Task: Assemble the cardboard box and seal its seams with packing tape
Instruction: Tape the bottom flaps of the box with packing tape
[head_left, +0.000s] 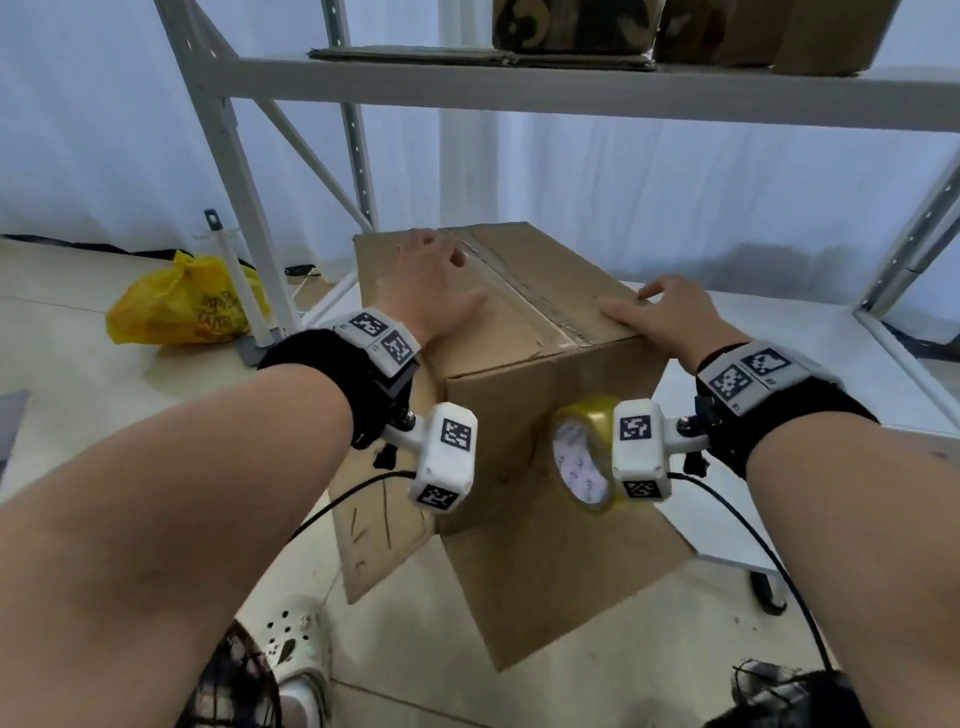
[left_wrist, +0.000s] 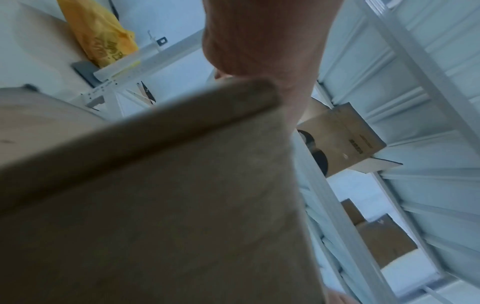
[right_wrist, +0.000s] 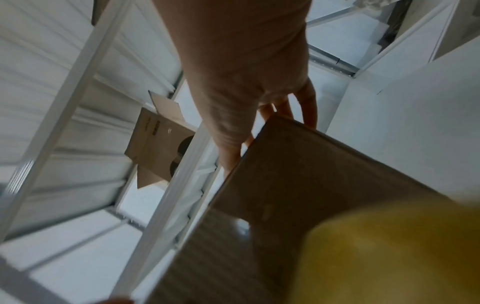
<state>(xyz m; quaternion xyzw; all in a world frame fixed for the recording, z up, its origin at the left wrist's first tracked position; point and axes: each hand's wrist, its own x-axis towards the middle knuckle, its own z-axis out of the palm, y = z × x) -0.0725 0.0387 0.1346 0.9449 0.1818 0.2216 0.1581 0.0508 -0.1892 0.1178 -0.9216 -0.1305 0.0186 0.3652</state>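
Observation:
A brown cardboard box (head_left: 545, 395) stands in front of me with its top flaps closed along a taped middle seam (head_left: 524, 291). Two bottom flaps (head_left: 384, 540) splay out below it. My left hand (head_left: 431, 280) lies flat on the top left flap, fingers reaching toward the far edge. My right hand (head_left: 665, 312) rests on the top's right edge with spread fingers. A yellow tape roll (head_left: 582, 457) hangs by my right wrist camera, in front of the box's near wall. The left wrist view has the box (left_wrist: 155, 185) under my palm (left_wrist: 259, 51). The right wrist view shows fingers (right_wrist: 309, 107) over the box edge (right_wrist: 298, 185) and the blurred tape (right_wrist: 389, 257).
A white table (head_left: 805, 353) lies to the right behind the box. A grey metal shelf frame (head_left: 234, 156) rises behind, with cardboard boxes (head_left: 571, 26) on its upper shelf. A yellow plastic bag (head_left: 182, 306) sits on the floor at left. My foot in a white clog (head_left: 296, 649) is below.

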